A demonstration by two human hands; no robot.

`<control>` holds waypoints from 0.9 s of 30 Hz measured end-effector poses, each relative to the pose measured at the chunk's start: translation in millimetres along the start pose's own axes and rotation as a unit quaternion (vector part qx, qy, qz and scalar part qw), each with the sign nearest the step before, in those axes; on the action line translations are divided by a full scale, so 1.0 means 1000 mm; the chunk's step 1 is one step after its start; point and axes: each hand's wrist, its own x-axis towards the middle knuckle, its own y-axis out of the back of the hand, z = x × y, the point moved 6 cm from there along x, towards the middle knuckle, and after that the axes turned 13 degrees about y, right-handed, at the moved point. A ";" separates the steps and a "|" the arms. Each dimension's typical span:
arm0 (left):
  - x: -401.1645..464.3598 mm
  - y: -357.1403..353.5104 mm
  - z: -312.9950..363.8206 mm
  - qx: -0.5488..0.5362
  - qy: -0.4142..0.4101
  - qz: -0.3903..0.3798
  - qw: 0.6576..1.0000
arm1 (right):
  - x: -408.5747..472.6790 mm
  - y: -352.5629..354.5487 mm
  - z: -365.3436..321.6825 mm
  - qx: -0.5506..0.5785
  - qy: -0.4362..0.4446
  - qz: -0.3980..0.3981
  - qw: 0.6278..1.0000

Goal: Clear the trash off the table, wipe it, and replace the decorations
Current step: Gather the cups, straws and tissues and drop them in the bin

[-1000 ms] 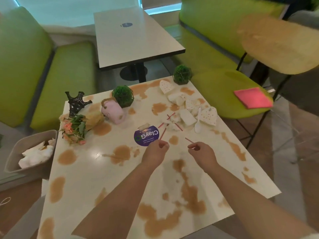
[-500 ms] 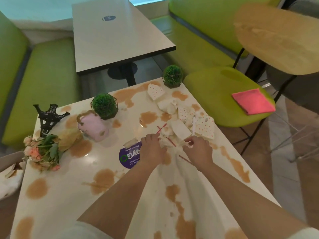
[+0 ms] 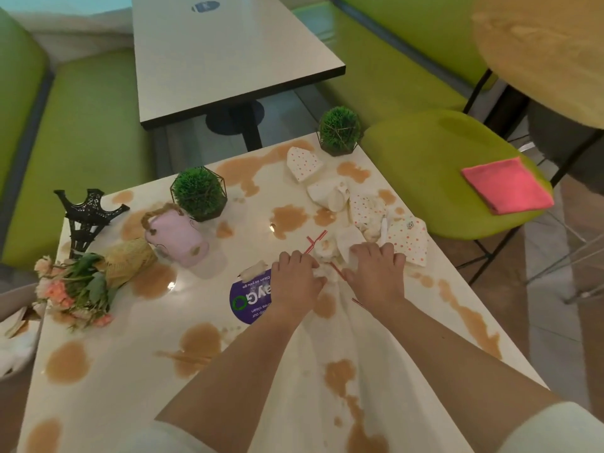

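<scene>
Stained worktop (image 3: 248, 371) between green benches: left hand (image 3: 295, 282) and right hand (image 3: 376, 273) curl around crumpled napkins (image 3: 323, 253) and straws mid-table, apparently clearing trash; binning likely follows.

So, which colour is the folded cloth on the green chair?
The folded cloth is pink, seen in the head view.

counter (image 3: 98, 371) tally: 2 green moss balls in wire frames, far right (image 3: 340, 130) and far left (image 3: 199, 192) | 1 black tower figurine (image 3: 86, 217) | 1 pink mug (image 3: 178, 238) on its side | 1 flower bunch (image 3: 75, 286) | 1 purple round sticker (image 3: 250, 302) | 3 dotted napkins-ish, e.g. (image 3: 302, 163) | a few red-striped straws, e.g. (image 3: 315, 240) | 1 pink cloth (image 3: 506, 186) on the right chair | 2 hands: left (image 3: 295, 279), right (image 3: 376, 269)
</scene>
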 end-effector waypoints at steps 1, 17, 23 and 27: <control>-0.001 0.000 -0.002 -0.003 0.009 0.000 1.000 | -0.001 0.000 0.000 -0.007 -0.001 0.005 1.000; -0.028 0.015 -0.024 -0.228 0.110 -0.113 0.961 | -0.002 0.012 -0.001 0.156 -0.090 0.026 0.983; -0.061 0.040 -0.039 -0.321 0.203 -0.120 0.917 | -0.030 0.039 0.002 0.394 -0.197 0.127 0.889; -0.081 0.048 -0.058 -0.276 0.188 -0.043 0.942 | -0.051 0.047 -0.028 0.495 -0.174 0.101 0.845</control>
